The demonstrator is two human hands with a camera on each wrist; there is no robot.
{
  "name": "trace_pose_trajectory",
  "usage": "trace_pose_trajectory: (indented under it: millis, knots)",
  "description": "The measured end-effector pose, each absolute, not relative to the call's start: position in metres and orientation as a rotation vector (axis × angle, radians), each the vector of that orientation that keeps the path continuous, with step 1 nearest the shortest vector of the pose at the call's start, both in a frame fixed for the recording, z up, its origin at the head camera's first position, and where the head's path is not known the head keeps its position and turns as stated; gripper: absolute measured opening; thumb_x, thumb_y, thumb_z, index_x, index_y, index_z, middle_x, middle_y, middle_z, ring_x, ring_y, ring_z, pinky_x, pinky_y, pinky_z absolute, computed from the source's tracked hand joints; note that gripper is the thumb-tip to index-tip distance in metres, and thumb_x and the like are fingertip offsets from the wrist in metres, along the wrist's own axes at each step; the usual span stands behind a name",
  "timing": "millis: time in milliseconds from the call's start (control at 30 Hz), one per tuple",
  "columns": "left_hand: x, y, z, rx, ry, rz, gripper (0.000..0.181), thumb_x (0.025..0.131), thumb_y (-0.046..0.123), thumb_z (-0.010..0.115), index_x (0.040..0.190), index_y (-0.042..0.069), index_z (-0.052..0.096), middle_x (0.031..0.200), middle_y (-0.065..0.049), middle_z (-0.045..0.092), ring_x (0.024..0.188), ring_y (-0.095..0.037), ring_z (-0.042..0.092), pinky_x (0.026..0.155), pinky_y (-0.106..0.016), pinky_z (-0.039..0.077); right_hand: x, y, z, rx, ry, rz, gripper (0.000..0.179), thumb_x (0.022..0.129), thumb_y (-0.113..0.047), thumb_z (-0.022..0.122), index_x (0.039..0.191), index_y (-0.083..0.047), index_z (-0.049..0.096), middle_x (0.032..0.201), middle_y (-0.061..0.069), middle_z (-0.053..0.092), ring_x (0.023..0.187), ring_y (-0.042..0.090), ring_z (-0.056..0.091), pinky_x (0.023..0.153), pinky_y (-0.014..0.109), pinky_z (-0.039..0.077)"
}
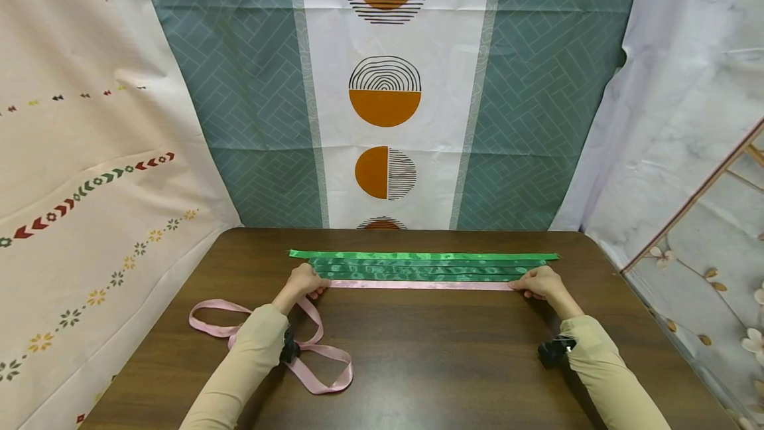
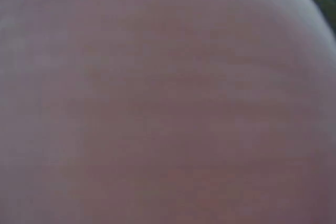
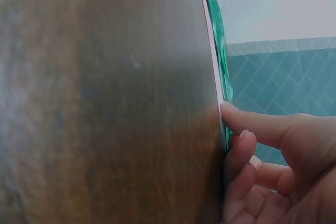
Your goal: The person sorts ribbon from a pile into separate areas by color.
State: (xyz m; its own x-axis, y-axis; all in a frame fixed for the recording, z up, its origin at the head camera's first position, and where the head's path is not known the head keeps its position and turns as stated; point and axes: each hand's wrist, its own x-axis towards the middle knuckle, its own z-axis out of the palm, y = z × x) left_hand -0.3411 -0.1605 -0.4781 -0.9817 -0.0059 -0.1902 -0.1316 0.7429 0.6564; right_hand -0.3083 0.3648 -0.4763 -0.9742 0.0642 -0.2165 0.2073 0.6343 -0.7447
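Observation:
A pink satin ribbon (image 1: 418, 285) is stretched straight from side to side along the front of several dark green ribbon strips (image 1: 418, 271). My left hand (image 1: 304, 281) pinches its left part, beside the strips' left ends. At the other end, my right hand (image 1: 540, 282) holds the pink ribbon between thumb and fingers. The right wrist view has the thumb (image 3: 252, 121) on the pink edge and the other fingers curled below. Loose pink loops (image 1: 322, 389) lie around and under my left forearm. Only blurred skin fills most of the left wrist view.
Behind the dark strips runs a longer bright green ribbon (image 1: 418, 256). All lie on a brown wooden table (image 1: 430, 357). Patterned cloth (image 1: 251, 85) hangs past the far edge, with a cream cloth (image 1: 119, 204) at left and a marbled one (image 1: 674, 118) at right.

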Motion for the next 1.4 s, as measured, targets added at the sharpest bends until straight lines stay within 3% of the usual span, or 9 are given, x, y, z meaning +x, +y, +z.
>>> trace_pose_trajectory:
  millis: [133, 267, 467, 633, 767, 967, 1400]
  knots:
    - [-0.340, -0.163, -0.478, -0.095, 2.733, 1.069, 0.036, 0.084, 0.021, 0.074, 0.055, 0.005, 0.060, 0.050, 0.000, 0.053, 0.044, -0.009, 0.053, 0.044, -0.020, 0.042, -0.310, 0.363, -0.478, 0.278, 2.675, -1.236, 0.026, 0.078, -0.032, 0.078, 0.069, -0.010, 0.070, 0.052, -0.007, 0.056, 0.052, 0.006, 0.052, 0.051, 0.021, 0.043]
    - [-0.339, -0.167, -0.474, -0.021, 2.646, 1.096, 0.033, 0.090, 0.023, 0.067, 0.064, 0.002, 0.064, 0.057, 0.000, 0.056, 0.048, -0.009, 0.054, 0.044, -0.020, 0.039, -0.309, 0.360, -0.479, 0.285, 2.662, -1.241, 0.030, 0.090, -0.030, 0.066, 0.068, -0.010, 0.063, 0.056, -0.006, 0.055, 0.055, 0.006, 0.054, 0.053, 0.023, 0.045]
    - [-0.337, -0.181, -0.462, 0.339, 2.465, 1.137, 0.028, 0.096, 0.016, 0.057, 0.089, -0.009, 0.067, 0.072, -0.005, 0.061, 0.060, -0.011, 0.056, 0.055, -0.023, 0.046, -0.307, 0.349, -0.473, 0.231, 2.685, -1.290, 0.032, 0.098, -0.027, 0.052, 0.085, 0.000, 0.064, 0.065, -0.004, 0.057, 0.059, 0.007, 0.055, 0.055, 0.023, 0.047]
    - [-0.322, -0.189, -0.449, 0.615, 2.372, 1.063, 0.025, 0.095, 0.013, 0.058, 0.095, -0.012, 0.064, 0.075, -0.006, 0.058, 0.069, -0.014, 0.053, 0.065, -0.029, 0.049, -0.301, 0.329, -0.461, 0.127, 2.719, -1.313, 0.032, 0.099, -0.022, 0.050, 0.092, 0.008, 0.062, 0.065, -0.001, 0.057, 0.060, 0.010, 0.051, 0.055, 0.025, 0.044]
    - [-0.309, -0.188, -0.441, 0.683, 2.378, 0.997, 0.024, 0.094, 0.014, 0.061, 0.092, -0.010, 0.065, 0.073, -0.006, 0.056, 0.070, -0.015, 0.052, 0.068, -0.031, 0.048, -0.299, 0.313, -0.455, 0.025, 2.699, -1.357, 0.030, 0.099, -0.017, 0.050, 0.093, 0.010, 0.061, 0.065, 0.001, 0.054, 0.058, 0.010, 0.046, 0.054, 0.024, 0.040]
    - [-0.298, -0.184, -0.434, 0.695, 2.423, 0.887, 0.026, 0.093, 0.018, 0.063, 0.084, -0.007, 0.065, 0.069, -0.008, 0.057, 0.066, -0.015, 0.052, 0.062, -0.026, 0.043, -0.301, 0.294, -0.456, -0.063, 2.660, -1.383, 0.026, 0.097, -0.014, 0.051, 0.097, 0.010, 0.062, 0.068, 0.002, 0.056, 0.061, 0.011, 0.050, 0.055, 0.025, 0.042]
    - [-0.271, -0.169, -0.429, 0.467, 2.551, 0.715, 0.026, 0.088, 0.023, 0.070, 0.077, -0.001, 0.066, 0.066, -0.008, 0.061, 0.058, -0.017, 0.058, 0.058, -0.028, 0.048, -0.297, 0.269, -0.461, -0.182, 2.584, -1.357, 0.026, 0.099, -0.013, 0.050, 0.103, 0.007, 0.064, 0.081, 0.008, 0.063, 0.068, 0.012, 0.056, 0.060, 0.028, 0.048]
